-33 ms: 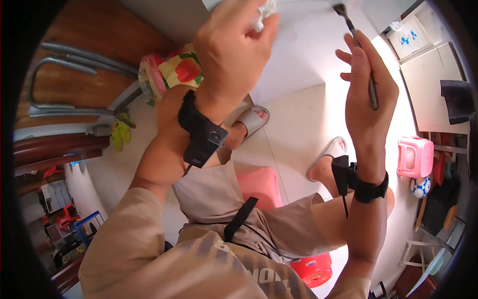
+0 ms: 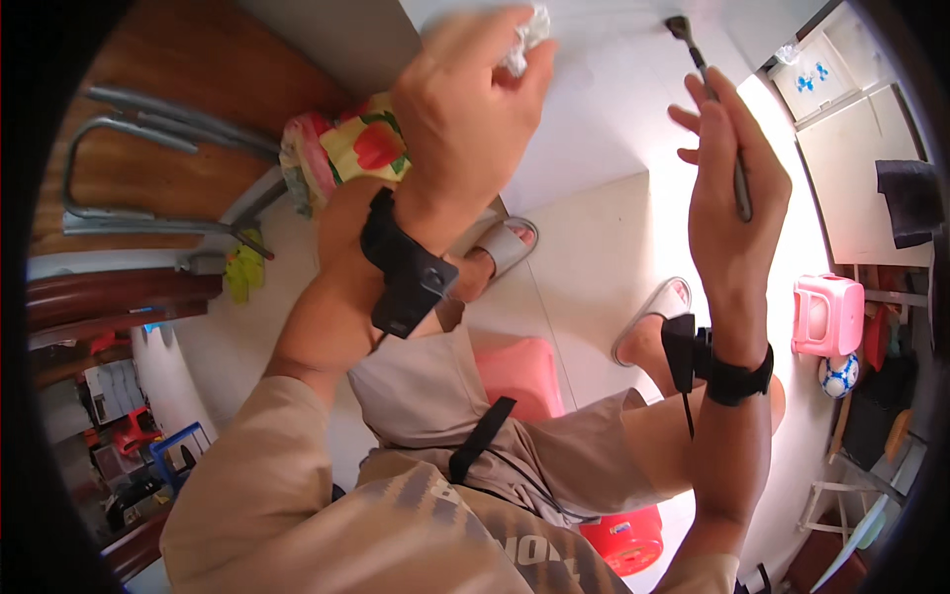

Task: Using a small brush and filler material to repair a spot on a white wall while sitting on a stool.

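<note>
My left hand (image 2: 465,119) is raised at the top middle, its fingers closed on a crumpled white tissue (image 2: 532,42). Part of the tissue is hidden inside the grip, and the fingers are slightly blurred. My right hand (image 2: 734,163), to the right, grips a slim brush (image 2: 695,51) with a dark handle. Its flat dark bristle end points up and away, while the handle's butt lies against the palm. Both hands are in front of a pale, smooth white surface (image 2: 594,119), and the bristle end appears close to it; contact I cannot tell.
A flowered cloth (image 2: 371,144) lies beside my left wrist. Folded grey metal legs (image 2: 119,213) stand far left. To the right are a pink stool (image 2: 829,315), a blue-and-white ball (image 2: 838,376) and white cabinets (image 2: 861,168). A red stool (image 2: 625,540) is below me.
The whole view has shifted very slightly. My left hand and the tissue sit a touch lower and further right; the right hand keeps the brush almost in place.
</note>
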Action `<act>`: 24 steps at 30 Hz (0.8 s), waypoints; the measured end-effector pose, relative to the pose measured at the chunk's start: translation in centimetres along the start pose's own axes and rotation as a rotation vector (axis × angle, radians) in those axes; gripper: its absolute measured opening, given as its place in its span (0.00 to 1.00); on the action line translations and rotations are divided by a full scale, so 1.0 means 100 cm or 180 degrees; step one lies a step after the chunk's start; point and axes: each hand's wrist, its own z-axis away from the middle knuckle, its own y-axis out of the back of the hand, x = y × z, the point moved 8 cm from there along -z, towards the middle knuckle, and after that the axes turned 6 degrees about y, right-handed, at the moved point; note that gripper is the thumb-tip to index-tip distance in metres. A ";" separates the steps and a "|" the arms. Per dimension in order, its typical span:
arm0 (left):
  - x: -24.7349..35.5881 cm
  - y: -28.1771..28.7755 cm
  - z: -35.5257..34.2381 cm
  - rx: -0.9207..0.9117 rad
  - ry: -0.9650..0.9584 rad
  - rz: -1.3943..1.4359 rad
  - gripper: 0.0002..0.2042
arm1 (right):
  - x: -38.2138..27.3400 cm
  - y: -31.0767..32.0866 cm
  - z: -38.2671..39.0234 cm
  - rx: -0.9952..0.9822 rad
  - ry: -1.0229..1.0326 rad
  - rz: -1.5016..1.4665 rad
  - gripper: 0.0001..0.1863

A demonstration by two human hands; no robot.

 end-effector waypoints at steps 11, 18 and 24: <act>0.009 0.000 0.003 -0.0159 0.0251 0.0157 0.14 | -0.012 -0.009 0.020 -0.0026 0.0425 -0.0295 0.19; 0.005 -0.012 0.009 -0.0590 0.0505 -0.0070 0.11 | -0.025 -0.006 0.014 -0.0118 0.0989 -0.0573 0.19; 0.009 -0.022 0.020 -0.1015 0.0362 0.0092 0.08 | -0.050 -0.028 0.027 -0.0780 0.1078 -0.0264 0.25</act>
